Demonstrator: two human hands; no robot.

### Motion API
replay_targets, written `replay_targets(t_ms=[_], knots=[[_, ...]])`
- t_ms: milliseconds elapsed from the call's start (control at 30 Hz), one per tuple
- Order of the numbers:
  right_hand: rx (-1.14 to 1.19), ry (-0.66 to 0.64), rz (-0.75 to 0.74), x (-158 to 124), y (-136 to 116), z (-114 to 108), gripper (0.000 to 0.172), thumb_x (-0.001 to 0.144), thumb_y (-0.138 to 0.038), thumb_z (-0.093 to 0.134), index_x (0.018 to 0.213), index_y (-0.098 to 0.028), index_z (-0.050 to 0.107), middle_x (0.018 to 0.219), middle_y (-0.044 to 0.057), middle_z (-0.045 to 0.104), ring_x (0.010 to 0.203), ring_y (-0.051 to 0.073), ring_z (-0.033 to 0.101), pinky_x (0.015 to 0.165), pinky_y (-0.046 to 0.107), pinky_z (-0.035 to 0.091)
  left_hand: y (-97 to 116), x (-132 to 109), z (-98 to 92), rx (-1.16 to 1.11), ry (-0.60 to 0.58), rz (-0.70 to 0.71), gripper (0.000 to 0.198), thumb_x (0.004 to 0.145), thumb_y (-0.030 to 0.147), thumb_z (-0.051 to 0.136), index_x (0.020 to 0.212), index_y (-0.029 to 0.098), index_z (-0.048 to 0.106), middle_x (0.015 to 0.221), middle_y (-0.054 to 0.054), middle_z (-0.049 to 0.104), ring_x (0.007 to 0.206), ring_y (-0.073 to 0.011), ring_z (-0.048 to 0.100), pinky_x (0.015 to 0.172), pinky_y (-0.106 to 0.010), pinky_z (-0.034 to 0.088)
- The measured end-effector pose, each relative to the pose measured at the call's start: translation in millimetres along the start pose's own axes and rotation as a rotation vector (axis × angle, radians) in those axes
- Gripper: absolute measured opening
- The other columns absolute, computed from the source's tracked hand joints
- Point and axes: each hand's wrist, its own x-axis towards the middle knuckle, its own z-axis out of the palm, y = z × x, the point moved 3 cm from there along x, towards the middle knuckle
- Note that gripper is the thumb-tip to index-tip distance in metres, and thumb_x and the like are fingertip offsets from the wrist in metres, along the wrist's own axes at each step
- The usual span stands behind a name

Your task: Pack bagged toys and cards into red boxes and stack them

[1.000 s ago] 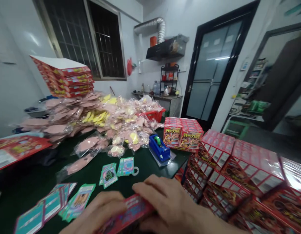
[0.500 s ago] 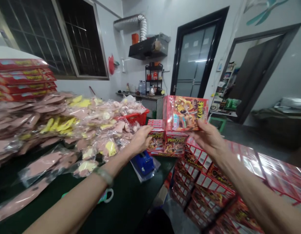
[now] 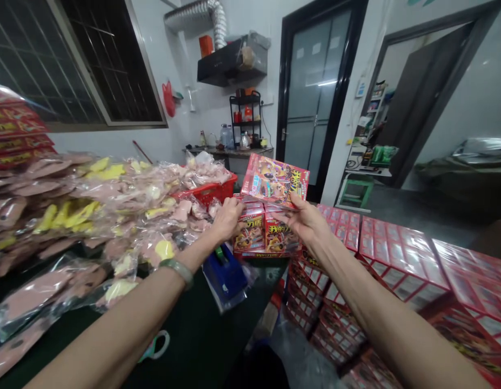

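A red display box [image 3: 270,253] of small printed boxes stands at the end of the dark green table. My left hand [image 3: 228,219] is at its left top edge, with the fingers bent closed on it. In my right hand [image 3: 309,221], the thumb and fingers pinch the right corner of a red cartoon-printed lid [image 3: 276,178]. The lid tilts above the small boxes; I cannot tell whether it is joined to the box. Just in front lies a blue tape dispenser [image 3: 226,273] on clear plastic.
Bagged pink and yellow pieces [image 3: 112,189] heap on the left, with a red basket [image 3: 212,189] behind. Scissors with pale green handles [image 3: 155,346] lie near my left forearm. Wrapped red display boxes [image 3: 400,254] are stacked on the right. More red boxes [image 3: 19,127] stand far left.
My right hand has moved left and the lid has tipped back and down over the small boxes. My left hand stays at the box's left edge. The camera view has turned slightly right.
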Motion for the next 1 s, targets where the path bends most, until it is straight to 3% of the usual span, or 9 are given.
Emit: replay_targets(t_ms=[133, 267, 433, 533, 700, 867, 1000], knots=[[-0.018, 0.019, -0.018, 3.7, 0.9, -0.5, 0.01, 0.082, -0.013, 0.06, 0.079, -0.017, 0.052, 0.071, -0.003, 0.065, 0.061, 0.013, 0.065, 0.069, 0.046, 0.06, -20.9, 8.2, -11.0, -0.084, -0.031, 0.02, 0.035, 0.06, 0.02, 0.076, 0.091, 0.016, 0.06, 0.091, -0.005, 0.057, 0.091, -0.0231, 0.052, 0.081, -0.035, 0.045], [-0.05, 0.015, -0.037, 7.1, 2.9, -0.9, 0.011, 0.082, -0.015, 0.061, 0.08, -0.018, 0.05, 0.076, -0.002, 0.065, 0.063, 0.013, 0.064, 0.068, 0.046, 0.06, -35.8, 1.6, -20.3, -0.208, -0.051, 0.012, 0.034, 0.058, 0.02, 0.076, 0.087, 0.013, 0.061, 0.082, -0.001, 0.059, 0.078, -0.0188, 0.056, 0.071, -0.03, 0.046], [-0.09, -0.004, -0.072, 6.6, 3.2, -0.4, 0.02, 0.077, -0.017, 0.067, 0.077, -0.02, 0.047, 0.073, -0.005, 0.061, 0.064, 0.012, 0.063, 0.072, 0.046, 0.06, -25.2, 1.1, -24.9, -0.408, -0.131, 0.028, 0.034, 0.062, 0.021, 0.072, 0.094, 0.011, 0.065, 0.082, -0.001, 0.067, 0.076, -0.0181, 0.061, 0.069, -0.028, 0.048], [-0.114, 0.005, -0.078, 5.3, 1.9, 0.7, 0.024, 0.076, -0.019, 0.069, 0.077, -0.02, 0.046, 0.073, -0.005, 0.06, 0.062, 0.011, 0.062, 0.072, 0.046, 0.06, -19.5, 10.2, -26.9, -0.487, -0.172, 0.012, 0.036, 0.058, 0.018, 0.074, 0.093, 0.01, 0.068, 0.082, -0.002, 0.07, 0.074, -0.0186, 0.063, 0.069, -0.029, 0.05], [-0.151, 0.049, -0.128, 5.8, 5.5, 1.7, 0.024, 0.076, -0.019, 0.067, 0.078, -0.02, 0.044, 0.076, -0.005, 0.059, 0.065, 0.011, 0.063, 0.069, 0.043, 0.061, -21.3, 5.7, -18.8, -0.536, -0.173, -0.02, 0.037, 0.056, 0.018, 0.075, 0.092, 0.011, 0.07, 0.076, 0.0, 0.07, 0.074, -0.0194, 0.064, 0.07, -0.029, 0.051], [-0.214, 0.019, -0.269, -0.7, 12.2, 3.6, 0.031, 0.068, -0.024, 0.073, 0.082, -0.021, 0.046, 0.077, -0.006, 0.059, 0.061, 0.01, 0.061, 0.061, 0.034, 0.061, -17.1, -16.5, -7.9, -0.499, -0.116, -0.02, 0.033, 0.061, 0.019, 0.074, 0.094, 0.014, 0.069, 0.084, -0.001, 0.071, 0.077, -0.0176, 0.064, 0.07, -0.029, 0.052], [-0.281, -0.046, -0.47, -7.9, -14.7, 5.3, 0.041, 0.06, -0.028, 0.077, 0.092, -0.023, 0.051, 0.09, -0.004, 0.063, 0.071, 0.011, 0.062, 0.061, 0.026, 0.058, -9.6, -24.2, -3.9, -0.428, -0.068, 0.004, 0.028, 0.067, 0.021, 0.073, 0.094, 0.016, 0.069, 0.083, -0.002, 0.068, 0.078, -0.0161, 0.063, 0.072, -0.031, 0.052]])
